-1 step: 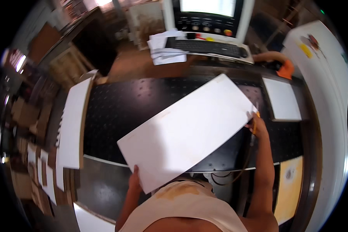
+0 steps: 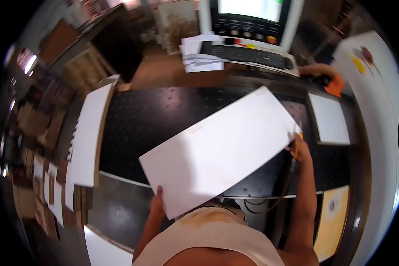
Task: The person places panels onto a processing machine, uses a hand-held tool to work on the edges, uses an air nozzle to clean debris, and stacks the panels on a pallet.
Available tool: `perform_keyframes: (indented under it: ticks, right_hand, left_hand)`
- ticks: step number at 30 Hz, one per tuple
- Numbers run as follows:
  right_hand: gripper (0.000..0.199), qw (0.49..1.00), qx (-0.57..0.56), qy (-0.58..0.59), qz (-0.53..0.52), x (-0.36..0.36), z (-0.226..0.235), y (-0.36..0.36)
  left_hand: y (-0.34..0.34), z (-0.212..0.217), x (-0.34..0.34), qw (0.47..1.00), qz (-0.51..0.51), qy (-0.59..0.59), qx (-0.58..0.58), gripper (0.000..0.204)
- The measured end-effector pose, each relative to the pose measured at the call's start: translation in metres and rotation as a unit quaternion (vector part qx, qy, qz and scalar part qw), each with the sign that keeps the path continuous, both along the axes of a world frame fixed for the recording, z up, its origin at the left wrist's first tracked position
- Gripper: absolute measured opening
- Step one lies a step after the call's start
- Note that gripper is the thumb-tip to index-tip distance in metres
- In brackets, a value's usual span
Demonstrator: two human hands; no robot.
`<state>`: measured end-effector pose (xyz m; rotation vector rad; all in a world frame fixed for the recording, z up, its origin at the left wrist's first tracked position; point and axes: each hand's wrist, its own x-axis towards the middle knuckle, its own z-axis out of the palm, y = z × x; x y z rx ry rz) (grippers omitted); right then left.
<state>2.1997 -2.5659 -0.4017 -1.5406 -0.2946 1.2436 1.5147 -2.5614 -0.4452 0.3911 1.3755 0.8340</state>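
near left: left hand closed over the left short edge of the white panel, thumb on top; fingers hidden beneath. panel lies ahead and to the right of this hand, long axis running near left to far right, near-left corner past the edge of the dark table; contact with the table cannot be told. right hand, at the panel's right end, curled round an orange-yellow tool, fingertips at the panel's edge; left hand is nearer the body. farther: smaller white panel, right; keyboard beyond.
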Motion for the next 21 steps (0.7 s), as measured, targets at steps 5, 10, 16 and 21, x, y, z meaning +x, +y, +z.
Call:
perform_keyframes:
  ticks: [5,10,16,21]
  right_hand:
    - [0.042,1.0,-0.015,0.003,-0.005,-0.057,0.014,-0.017]
    - [0.034,0.998,-0.043,-0.032,0.042,-0.135,0.012,0.007]
    - [0.034,0.986,-0.03,-0.011,0.161,-0.211,0.018,0.106]
    - [0.057,0.973,0.009,-0.027,0.23,-0.27,0.018,0.152]
  left_hand:
    - [0.007,0.021,-0.028,0.991,0.013,0.127,-0.051,0.069]
    - [-0.028,-0.01,-0.122,0.998,0.045,-0.007,-0.033,0.064]
    - [-0.091,-0.007,-0.161,0.977,0.184,-0.104,-0.031,0.063]
    - [-0.133,-0.036,-0.137,0.947,0.288,-0.14,0.028,0.065]
